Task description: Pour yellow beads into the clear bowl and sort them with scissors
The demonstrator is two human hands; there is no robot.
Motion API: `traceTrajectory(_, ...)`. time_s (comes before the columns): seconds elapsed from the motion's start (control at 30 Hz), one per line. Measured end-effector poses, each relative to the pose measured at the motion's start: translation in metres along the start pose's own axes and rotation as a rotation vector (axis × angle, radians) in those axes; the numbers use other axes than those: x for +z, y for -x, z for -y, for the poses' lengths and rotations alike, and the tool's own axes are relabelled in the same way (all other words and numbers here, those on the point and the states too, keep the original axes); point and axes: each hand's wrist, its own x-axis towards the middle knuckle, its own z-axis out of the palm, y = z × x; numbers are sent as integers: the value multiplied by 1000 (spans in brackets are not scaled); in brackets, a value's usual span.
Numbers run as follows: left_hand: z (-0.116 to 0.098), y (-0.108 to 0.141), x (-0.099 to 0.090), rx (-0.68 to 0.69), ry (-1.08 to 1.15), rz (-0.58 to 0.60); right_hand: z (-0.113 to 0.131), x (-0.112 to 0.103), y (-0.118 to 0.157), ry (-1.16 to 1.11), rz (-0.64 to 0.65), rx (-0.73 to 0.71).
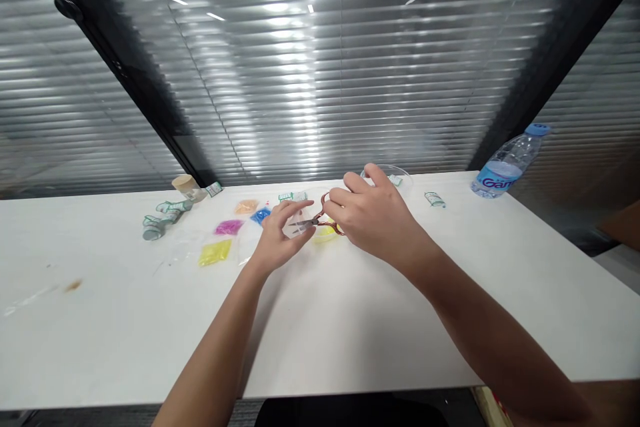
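Observation:
Copper-handled scissors (320, 219) are in my right hand (373, 217), its fingers in the handle loops. The blades are apart and point left, toward my left hand (280, 230). Between the thumb and fingers of my left hand is a small clear plastic bag (299, 217), largely hidden by the hand and blades; its contents are unclear. Below and behind the scissors lies a yellow item in a clear round dish (326, 233). Left of my left hand are small packets: blue (261, 215), purple (229, 227), yellow (215, 253) and orange (247, 207).
White table (125, 333) with blinds behind glass at its back edge. A water bottle (507, 163) stands at right. Green-and-white packets (435, 199) lie about; wrapped rolls (167, 217) and a beige cup (187, 187) are at left. A clear round container (404, 175) is behind my right hand.

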Motion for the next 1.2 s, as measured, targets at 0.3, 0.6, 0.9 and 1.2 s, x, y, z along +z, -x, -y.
traceTrajectory(0.3, 1, -1, 1, -18, 12, -18, -12, 0, 5, -93, 120, 139)
traceTrajectory(0.6, 4, -1, 4, -7, 15, -39, -27, -8, 7, -263, 347, 284)
traceTrajectory(0.9, 22, -3, 9, -217, -116, -359, -44, 9, 7, -191, 449, 419)
traceTrajectory(1.2, 20, -2, 9, -359, -80, -220, -27, 23, -3, -124, 546, 316)
